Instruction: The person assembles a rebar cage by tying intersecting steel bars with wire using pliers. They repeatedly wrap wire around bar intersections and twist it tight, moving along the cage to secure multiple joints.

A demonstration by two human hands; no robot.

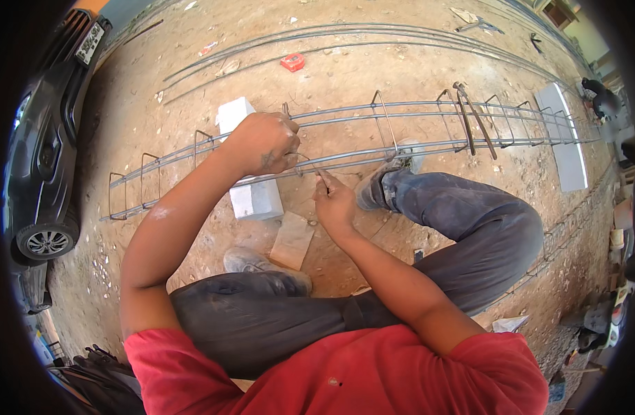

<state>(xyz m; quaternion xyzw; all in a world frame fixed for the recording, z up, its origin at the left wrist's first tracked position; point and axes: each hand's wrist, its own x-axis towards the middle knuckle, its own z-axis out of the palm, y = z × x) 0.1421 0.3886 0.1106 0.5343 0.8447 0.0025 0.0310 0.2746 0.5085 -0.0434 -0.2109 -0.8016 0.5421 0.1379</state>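
Observation:
A long rebar cage (345,164) of grey bars and rusty square stirrups (383,121) lies across in front of me. My left hand (265,145) is closed at the cage, over its left part. A stirrup end shows just above the knuckles, but what the fingers grip is hidden. Just below the near bars, my right hand (334,204) pinches a thin piece of tie wire (320,172) close to the left fingertips. Rusty pincers (476,124) rest on the cage farther right, handles toward me.
White blocks (256,200) (573,166) support the cage. A tan slab (292,240) lies by my shoe. Beyond are a red tape measure (292,62), loose rebars (400,29) and a tool (480,24). A dark car (51,145) stands left; another person (601,100) is far right.

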